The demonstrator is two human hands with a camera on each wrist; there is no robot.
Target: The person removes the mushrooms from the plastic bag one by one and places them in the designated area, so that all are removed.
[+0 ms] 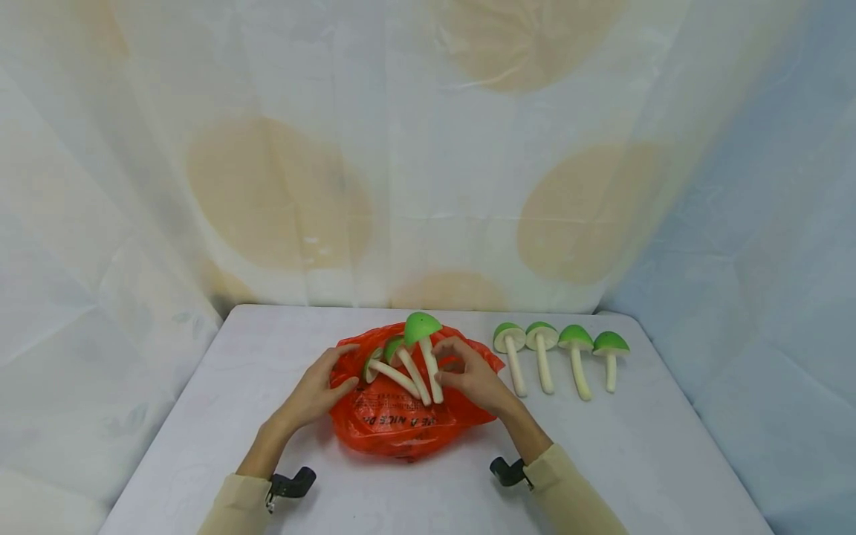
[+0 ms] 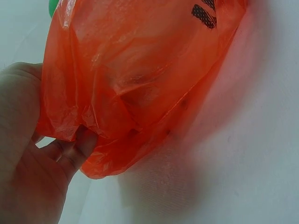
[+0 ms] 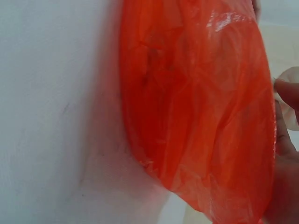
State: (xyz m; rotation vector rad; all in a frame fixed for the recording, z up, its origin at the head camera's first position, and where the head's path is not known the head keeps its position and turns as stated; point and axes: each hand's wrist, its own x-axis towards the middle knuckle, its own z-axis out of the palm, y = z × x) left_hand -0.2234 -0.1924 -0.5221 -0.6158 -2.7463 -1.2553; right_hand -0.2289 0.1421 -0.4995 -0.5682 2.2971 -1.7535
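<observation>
A red plastic bag point(image 1: 401, 438) with black print lies on the table, and three toy mushrooms with green caps and pale stems rest on it. My left hand point(image 1: 324, 386) holds the bag's left edge; its fingers point(image 2: 83, 144) curl at the film in the left wrist view. On the other side my right hand point(image 1: 475, 375) pinches the stem of the rightmost mushroom point(image 1: 426, 357) on the bag. Beside it lie the middle mushroom point(image 1: 411, 368) and the left mushroom point(image 1: 394, 375). In the right wrist view, the bag point(image 3: 201, 107) hides part of the right hand.
To the right, several more green-capped mushrooms point(image 1: 576, 357) lie in a row on the white table point(image 1: 414, 498). Pale sheeting with tan spots point(image 1: 281, 193) rises behind the table, and sheets hang at both sides. A black wrist camera point(image 1: 294, 483) sits on each forearm.
</observation>
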